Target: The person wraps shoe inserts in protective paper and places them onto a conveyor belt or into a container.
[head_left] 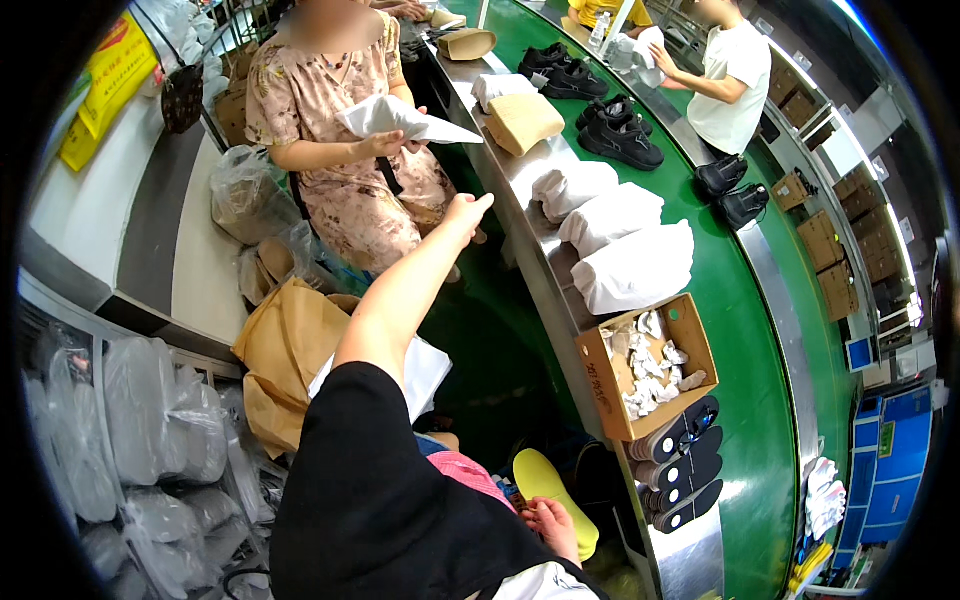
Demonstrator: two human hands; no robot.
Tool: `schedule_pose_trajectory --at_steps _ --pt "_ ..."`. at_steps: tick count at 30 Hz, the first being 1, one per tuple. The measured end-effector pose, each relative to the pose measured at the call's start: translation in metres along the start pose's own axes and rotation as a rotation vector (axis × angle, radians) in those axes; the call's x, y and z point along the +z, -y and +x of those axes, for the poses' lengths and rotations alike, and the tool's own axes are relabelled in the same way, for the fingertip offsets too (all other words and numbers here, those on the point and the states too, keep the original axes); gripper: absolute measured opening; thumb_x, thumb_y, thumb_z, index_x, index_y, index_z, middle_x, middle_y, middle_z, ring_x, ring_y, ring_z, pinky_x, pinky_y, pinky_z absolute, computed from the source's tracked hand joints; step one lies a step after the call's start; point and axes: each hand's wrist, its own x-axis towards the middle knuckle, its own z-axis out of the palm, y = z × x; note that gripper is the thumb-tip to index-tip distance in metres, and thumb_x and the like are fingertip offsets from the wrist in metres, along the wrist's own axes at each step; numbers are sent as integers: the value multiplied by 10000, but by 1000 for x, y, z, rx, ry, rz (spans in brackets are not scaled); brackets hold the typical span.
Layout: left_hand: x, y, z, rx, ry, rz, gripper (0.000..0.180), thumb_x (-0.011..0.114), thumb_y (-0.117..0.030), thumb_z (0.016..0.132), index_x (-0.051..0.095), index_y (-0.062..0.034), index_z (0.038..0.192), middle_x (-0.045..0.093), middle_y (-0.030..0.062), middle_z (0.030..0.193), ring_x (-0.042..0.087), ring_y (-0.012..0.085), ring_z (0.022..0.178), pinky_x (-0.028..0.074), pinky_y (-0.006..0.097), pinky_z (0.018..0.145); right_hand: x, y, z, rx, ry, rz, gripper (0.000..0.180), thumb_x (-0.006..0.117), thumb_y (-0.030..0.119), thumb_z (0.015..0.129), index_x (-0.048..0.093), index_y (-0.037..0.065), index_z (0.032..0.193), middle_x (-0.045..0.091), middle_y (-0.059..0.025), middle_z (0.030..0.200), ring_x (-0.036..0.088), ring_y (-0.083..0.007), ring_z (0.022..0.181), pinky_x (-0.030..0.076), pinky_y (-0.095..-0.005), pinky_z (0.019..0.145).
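Observation:
My left arm reaches forward past the bench edge. My left hand (466,218) is in the air with its fingers stretched forward, holding nothing visible. Just beyond it, a co-worker holds a white wrapped bundle (405,122) in both hands. My right hand (552,525) is low near my lap, its fingers curled together against a yellow-green sole-shaped piece (545,478); what they pinch is too small to make out. White paper-wrapped bundles (612,220) line the steel ledge to the right of my left hand.
A cardboard box (600,395) of crumpled paper stands on the ledge, with stacked black insoles (684,470) beside it. Black shoes (620,138) rest on the green conveyor (735,330). Brown paper (285,350) and plastic-wrapped bundles (140,410) are at left. Another person stands across the belt.

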Motion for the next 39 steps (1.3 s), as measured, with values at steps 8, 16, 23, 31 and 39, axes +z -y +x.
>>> schedule_pose_trajectory --at_steps 8,16,23,31,39 --pt "54 -34 90 1 -58 -129 534 664 -424 671 511 23 922 522 91 829 502 191 663 432 304 509 -9 -15 21 171 -120 -28 253 510 189 847 549 -13 995 586 -62 876 553 -120 808 438 -227 693" --pt "76 -39 240 -52 -222 -89 1066 742 -466 573 78 -109 1326 217 144 1352 262 332 1217 264 586 891 14 71 45 305 -189 -147 234 510 162 837 550 14 1014 584 -75 908 542 -134 856 430 -240 724" --pt "98 -60 261 -197 -198 -311 1020 781 -390 552 135 -116 1293 314 112 1281 348 327 1134 320 587 816 26 140 51 325 -80 -259 237 500 138 838 534 36 1049 579 -88 958 532 -142 898 425 -243 750" --pt "115 -16 267 437 -284 160 880 775 -259 544 279 -107 1254 280 168 1201 315 293 1113 303 392 945 8 264 23 359 -27 -191 288 514 140 830 518 50 1104 562 -65 972 506 -134 926 388 -250 816" --pt "110 8 226 852 -387 344 822 778 -205 501 316 -185 1181 235 242 1220 287 406 1118 276 431 950 102 477 229 -1022 23 -1198 237 559 143 802 536 23 1005 567 -113 938 534 -223 883 424 -308 774"
